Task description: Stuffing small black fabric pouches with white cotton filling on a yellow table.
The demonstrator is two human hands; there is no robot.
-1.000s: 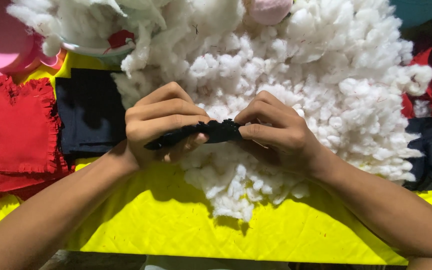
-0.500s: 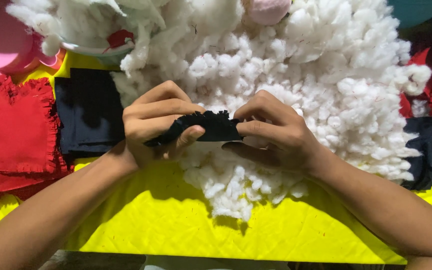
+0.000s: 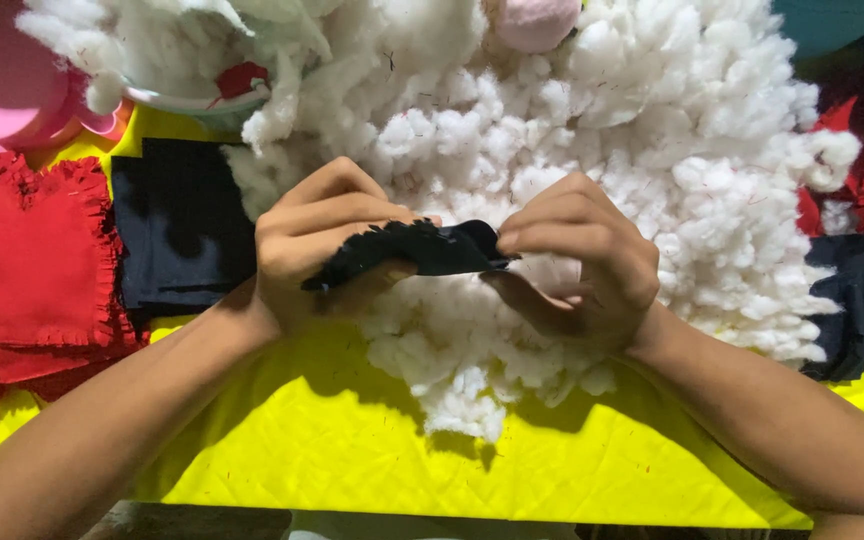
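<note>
above the white stuffing (image 3: 592,150), both hands pinch a small black fringed cloth piece (image 3: 417,250) between them.

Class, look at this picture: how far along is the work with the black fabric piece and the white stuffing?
Done: red frilled fabric pieces and flat black pieces lie stacked on the yellow cloth.
In hand: the left hand and right hand hold a small black frilled piece between them over the white stuffing.
Left: the black piece looks thin and unfilled, and a large heap of stuffing remains.
</note>
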